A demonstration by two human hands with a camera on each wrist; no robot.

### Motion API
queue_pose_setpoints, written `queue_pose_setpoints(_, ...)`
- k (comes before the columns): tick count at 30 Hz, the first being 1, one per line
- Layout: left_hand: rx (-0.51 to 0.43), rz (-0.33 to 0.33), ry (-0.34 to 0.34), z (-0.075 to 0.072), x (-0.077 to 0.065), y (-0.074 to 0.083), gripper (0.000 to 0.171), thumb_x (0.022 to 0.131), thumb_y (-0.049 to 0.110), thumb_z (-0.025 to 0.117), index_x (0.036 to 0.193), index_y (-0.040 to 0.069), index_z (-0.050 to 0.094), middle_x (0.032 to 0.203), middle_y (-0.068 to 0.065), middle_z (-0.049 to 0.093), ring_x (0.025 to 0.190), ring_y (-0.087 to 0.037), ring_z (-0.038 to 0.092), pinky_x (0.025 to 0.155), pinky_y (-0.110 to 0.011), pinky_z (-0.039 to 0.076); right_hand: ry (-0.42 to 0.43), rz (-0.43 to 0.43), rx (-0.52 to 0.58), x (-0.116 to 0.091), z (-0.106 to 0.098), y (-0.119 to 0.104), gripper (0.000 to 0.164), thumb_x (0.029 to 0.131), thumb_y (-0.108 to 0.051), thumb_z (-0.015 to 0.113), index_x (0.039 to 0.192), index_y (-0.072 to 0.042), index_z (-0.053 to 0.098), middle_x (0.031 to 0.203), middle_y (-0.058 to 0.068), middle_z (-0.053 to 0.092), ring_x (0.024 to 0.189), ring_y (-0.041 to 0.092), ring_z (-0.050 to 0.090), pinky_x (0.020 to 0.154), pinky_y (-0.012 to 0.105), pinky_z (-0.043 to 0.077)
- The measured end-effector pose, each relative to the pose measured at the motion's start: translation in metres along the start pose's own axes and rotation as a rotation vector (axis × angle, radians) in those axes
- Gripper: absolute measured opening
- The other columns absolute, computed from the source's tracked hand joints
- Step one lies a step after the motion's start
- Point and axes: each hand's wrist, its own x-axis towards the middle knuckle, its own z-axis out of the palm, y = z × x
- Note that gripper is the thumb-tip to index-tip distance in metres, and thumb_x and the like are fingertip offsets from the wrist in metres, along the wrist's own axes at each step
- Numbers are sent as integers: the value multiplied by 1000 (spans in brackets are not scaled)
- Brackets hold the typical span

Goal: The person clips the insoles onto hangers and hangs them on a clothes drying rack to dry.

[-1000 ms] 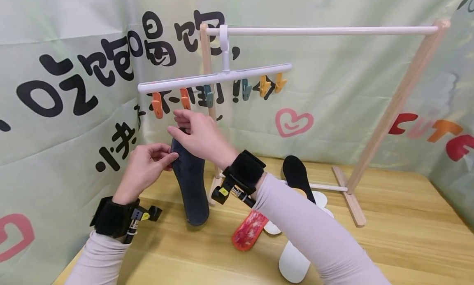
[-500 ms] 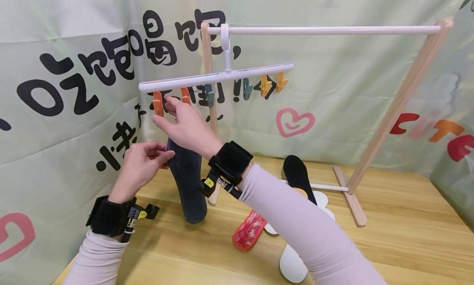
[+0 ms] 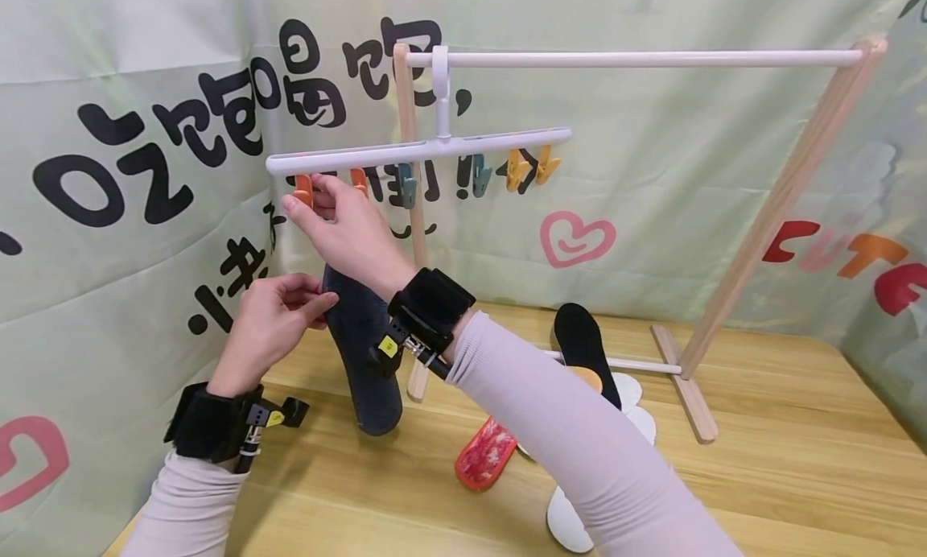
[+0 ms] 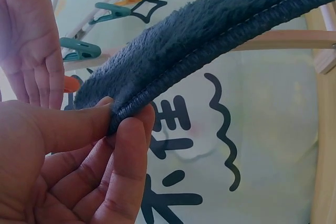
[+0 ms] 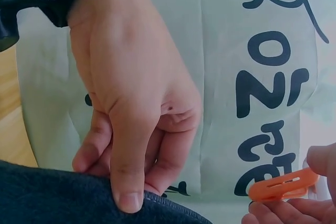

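A dark blue fuzzy insole (image 3: 365,356) hangs lengthwise from my left hand (image 3: 271,328), which pinches its upper edge between thumb and fingers. Its plush face and stitched rim show close up in the left wrist view, where the thumb presses on the rim (image 4: 173,77). Above it, my right hand (image 3: 355,235) has thumb and fingertips on either side of the leftmost orange clip (image 5: 281,184). That clip hangs under the white hanger bar (image 3: 384,152). The top of the insole lies below the clip, partly behind my right hand in the head view.
Another orange clip (image 3: 358,180), teal clips (image 3: 408,187) and yellow clips (image 3: 517,171) line the bar. The hanger hooks onto a wooden rack's white rail (image 3: 637,59). A black insole (image 3: 579,340), a red patterned insole (image 3: 485,456) and white insoles (image 3: 568,521) lie on the table.
My right hand has moved up and left from the insole's top to the leftmost orange clip. My left hand and the insole have shifted slightly left. The hanger bar's left end has risen a little.
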Motion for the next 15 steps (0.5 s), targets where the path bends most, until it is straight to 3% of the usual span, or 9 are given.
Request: queue_pose_setpoints(15,-2,19,10,-1,0,-2,25,103,22,76,113,0,76,95,-18,80,69,-7,75,65,-20,56,68,-24,3,3,6,3,44,112,-35,59,147,-8,59,137,8,74,126,13,71,105,21,54)
